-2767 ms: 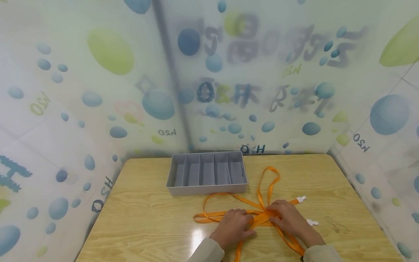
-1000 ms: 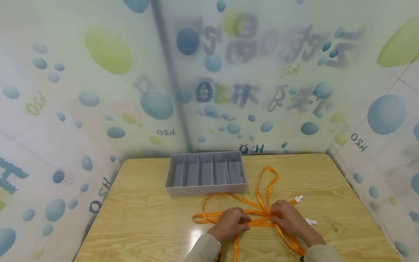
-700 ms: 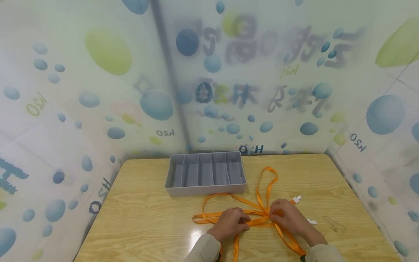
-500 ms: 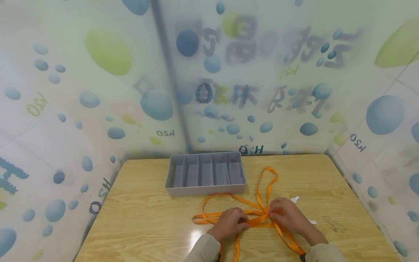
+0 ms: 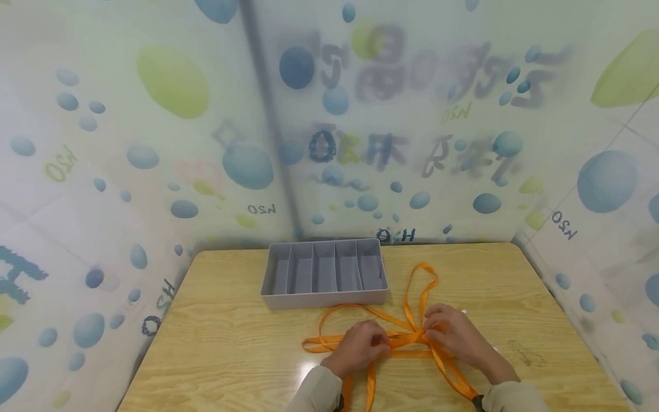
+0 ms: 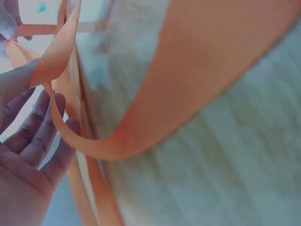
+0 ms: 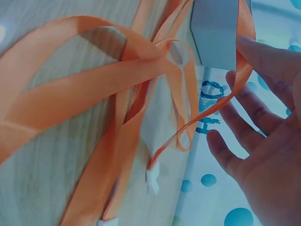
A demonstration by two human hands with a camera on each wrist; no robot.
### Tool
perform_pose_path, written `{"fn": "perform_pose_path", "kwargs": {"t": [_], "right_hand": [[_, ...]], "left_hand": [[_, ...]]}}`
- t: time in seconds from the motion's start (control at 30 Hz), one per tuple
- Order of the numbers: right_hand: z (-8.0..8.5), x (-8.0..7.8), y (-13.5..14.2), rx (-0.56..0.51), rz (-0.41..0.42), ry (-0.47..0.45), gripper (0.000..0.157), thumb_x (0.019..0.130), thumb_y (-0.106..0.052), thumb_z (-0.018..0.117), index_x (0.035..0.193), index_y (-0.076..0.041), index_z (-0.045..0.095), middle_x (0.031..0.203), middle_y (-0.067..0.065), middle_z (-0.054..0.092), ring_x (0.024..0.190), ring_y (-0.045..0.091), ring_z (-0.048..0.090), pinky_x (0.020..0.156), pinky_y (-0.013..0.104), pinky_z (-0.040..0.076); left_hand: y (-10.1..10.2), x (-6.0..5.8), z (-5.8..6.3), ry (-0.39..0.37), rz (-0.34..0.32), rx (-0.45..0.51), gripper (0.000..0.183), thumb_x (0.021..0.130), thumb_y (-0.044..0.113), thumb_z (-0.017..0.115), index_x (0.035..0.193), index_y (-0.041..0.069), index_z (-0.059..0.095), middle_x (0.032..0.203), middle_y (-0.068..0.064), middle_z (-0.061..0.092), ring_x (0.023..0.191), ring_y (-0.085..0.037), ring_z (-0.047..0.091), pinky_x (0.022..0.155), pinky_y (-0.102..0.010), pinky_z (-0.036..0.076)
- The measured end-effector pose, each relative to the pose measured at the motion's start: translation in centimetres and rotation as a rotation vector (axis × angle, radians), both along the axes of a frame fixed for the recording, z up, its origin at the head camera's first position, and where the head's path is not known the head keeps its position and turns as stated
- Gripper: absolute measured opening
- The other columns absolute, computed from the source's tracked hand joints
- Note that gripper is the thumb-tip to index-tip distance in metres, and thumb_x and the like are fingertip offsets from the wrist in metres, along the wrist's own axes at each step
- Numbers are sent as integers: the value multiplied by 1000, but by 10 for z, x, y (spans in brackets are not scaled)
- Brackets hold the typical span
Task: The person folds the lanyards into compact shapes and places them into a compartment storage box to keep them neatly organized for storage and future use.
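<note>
Orange lanyards (image 5: pixel 423 303) lie loosely tangled on the table, their loops spreading left, back and toward the front edge. My left hand (image 5: pixel 360 346) pinches a strap (image 6: pixel 61 56) between thumb and finger; its other fingers are loosely bent. At the right of the tangle, my right hand (image 5: pixel 455 335) also pinches an orange strap (image 7: pixel 243 70), thumb against index finger. That strap runs down to a white plastic clip (image 7: pixel 153 179) in the right wrist view. A second white clip (image 7: pixel 109 221) shows at that view's lower edge. In the head view my right hand mostly covers the clips.
A grey tray (image 5: pixel 324 300) with several narrow compartments stands behind the lanyards, at the back of the wooden table (image 5: pixel 231 343). Printed curtain-like walls (image 5: pixel 412 217) enclose the table at the back and both sides.
My right hand has shifted slightly up and away, covering more of the white clips. My left hand has moved a little left and up, still pinching the lanyard. The tray stays put.
</note>
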State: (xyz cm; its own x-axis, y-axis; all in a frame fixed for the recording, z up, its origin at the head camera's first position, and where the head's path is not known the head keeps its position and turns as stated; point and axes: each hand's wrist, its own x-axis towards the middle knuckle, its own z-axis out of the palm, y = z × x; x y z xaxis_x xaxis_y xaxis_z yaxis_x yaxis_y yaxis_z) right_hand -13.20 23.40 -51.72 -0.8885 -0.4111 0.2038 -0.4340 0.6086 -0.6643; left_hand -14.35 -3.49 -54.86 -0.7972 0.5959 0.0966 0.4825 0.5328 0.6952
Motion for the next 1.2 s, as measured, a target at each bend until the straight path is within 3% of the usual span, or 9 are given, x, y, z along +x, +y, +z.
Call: {"fn": "perform_pose_path", "kwargs": {"t": [0.13, 0.37, 0.57, 0.73, 0.83, 0.97, 1.07, 1.2], "right_hand": [[7, 0, -1, -13, -27, -26, 14, 87, -8, 75, 84, -22, 73, 111, 10, 65, 105, 32, 60, 90, 55, 47], [11, 0, -2, -46, -58, -8, 22, 86, -5, 76, 88, -26, 71, 108, 2, 68, 104, 19, 61, 91, 42, 51], [11, -1, -1, -106, -29, -4, 20, 87, -7, 75, 92, -26, 70, 102, -4, 69, 100, 12, 61, 85, 39, 53], [15, 0, 0, -148, 13, -47, 9, 93, -13, 70, 98, -20, 71, 101, -1, 70, 94, 10, 62, 79, 34, 54], [16, 0, -1, -166, 33, -43, 8, 95, -13, 68, 100, -19, 71, 99, -5, 70, 90, 8, 63, 78, 31, 53], [17, 0, -5, -212, 58, -42, 11, 97, -9, 64, 103, -15, 71, 99, -5, 71, 91, 8, 64, 78, 31, 54], [19, 2, -8, -229, 84, -87, 14, 99, -8, 61, 110, -9, 69, 105, -1, 70, 95, 9, 63, 81, 32, 54], [25, 6, -13, -203, 81, -156, 19, 99, -14, 62, 117, -9, 68, 111, 1, 69, 101, 11, 62, 86, 37, 53]], "left_hand": [[-1, -1, 3, -34, 8, 41, 7, 89, 20, 76, 85, 15, 74, 81, 14, 60, 74, 3, 49, 69, -16, 44], [0, 0, 7, -313, -29, 294, 7, 90, 10, 73, 87, 6, 68, 83, 6, 70, 73, 2, 62, 69, -18, 52], [2, 2, 15, -479, -50, 430, 9, 89, 5, 74, 88, -1, 67, 80, -9, 74, 67, -2, 65, 63, -18, 51], [0, 3, 27, -548, -40, 503, 10, 89, 4, 74, 92, -3, 68, 81, -16, 73, 68, -5, 67, 65, -20, 54], [-1, 3, 34, -569, -44, 550, 11, 90, 4, 73, 94, -5, 68, 84, -21, 72, 70, -7, 68, 72, -33, 58], [-2, 1, 43, -578, -36, 597, 13, 90, 4, 72, 96, -6, 68, 88, -24, 72, 72, -8, 68, 76, -41, 58], [-2, 1, 49, -585, -32, 623, 15, 90, 6, 73, 98, -6, 68, 88, -21, 73, 73, -10, 68, 73, -34, 58], [-1, 0, 54, -580, -45, 654, 18, 90, 8, 73, 99, -7, 68, 86, -11, 74, 74, -11, 69, 74, -39, 58]]}}
